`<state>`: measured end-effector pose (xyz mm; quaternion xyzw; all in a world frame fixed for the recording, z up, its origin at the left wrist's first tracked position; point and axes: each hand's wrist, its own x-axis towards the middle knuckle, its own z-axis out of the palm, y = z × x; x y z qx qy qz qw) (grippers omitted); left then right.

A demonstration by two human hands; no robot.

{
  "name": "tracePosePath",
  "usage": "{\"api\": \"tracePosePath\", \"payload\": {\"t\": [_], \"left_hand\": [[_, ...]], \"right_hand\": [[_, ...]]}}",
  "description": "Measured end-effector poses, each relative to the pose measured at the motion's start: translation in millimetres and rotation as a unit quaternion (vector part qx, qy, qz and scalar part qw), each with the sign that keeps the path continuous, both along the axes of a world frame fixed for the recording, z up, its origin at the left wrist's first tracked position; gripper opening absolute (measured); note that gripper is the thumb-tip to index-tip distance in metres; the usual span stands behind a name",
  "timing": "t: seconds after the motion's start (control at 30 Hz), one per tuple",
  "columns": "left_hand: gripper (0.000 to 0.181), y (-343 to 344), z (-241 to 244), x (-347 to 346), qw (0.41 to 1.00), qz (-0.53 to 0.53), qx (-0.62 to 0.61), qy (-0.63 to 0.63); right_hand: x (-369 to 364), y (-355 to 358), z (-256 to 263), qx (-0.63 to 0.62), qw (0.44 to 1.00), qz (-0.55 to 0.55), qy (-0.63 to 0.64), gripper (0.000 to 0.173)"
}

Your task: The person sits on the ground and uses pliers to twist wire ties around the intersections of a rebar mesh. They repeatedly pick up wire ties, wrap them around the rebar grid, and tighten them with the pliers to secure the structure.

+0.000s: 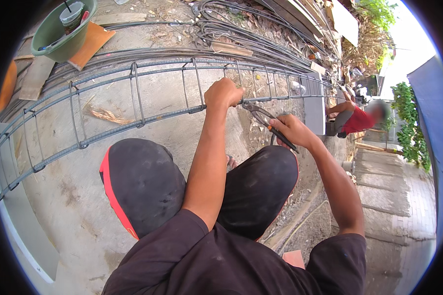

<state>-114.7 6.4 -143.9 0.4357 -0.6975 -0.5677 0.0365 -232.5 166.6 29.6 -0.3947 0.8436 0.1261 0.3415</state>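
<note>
A long reinforcing-bar cage (158, 117) of ribbed steel bars and rectangular stirrups runs across the view in front of my knees. My left hand (224, 93) is closed in a fist at its near bar, beside a stirrup; the fingers' inner side is hidden. In my right hand (291, 129) is a pair of steel pincers (257, 111) with dark handles and orange marks. Their jaws meet the near bar just right of my left hand. Whether tie wire sits in the jaws is too small to tell.
Loose steel rods (229, 22) lie bundled beyond the cage. A green plastic basin (48, 48) holding a drink cup (72, 16) stands at upper left. Grey blocks (313, 110) sit under the cage's right end, where a person in a red shirt (358, 120) crouches.
</note>
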Motion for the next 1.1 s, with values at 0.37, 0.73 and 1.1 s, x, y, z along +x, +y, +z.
{"api": "tracePosePath", "payload": {"t": [0.37,0.73,1.1], "left_hand": [[0.050,-0.9,4.1,5.1,0.978,0.180,-0.029,0.100],[0.059,28.6,52.7,-7.4,0.978,-0.146,0.097,0.116],[0.031,-5.5,74.6,6.1,0.984,0.131,-0.019,0.116]], "right_hand": [[-20.0,6.6,-15.0,-0.129,0.948,0.260,0.130,0.033],[-41.9,62.1,-36.1,-0.255,0.927,-0.181,-0.207,0.036],[-134.7,83.7,-73.5,-0.217,0.880,-0.192,-0.375,0.043]]}}
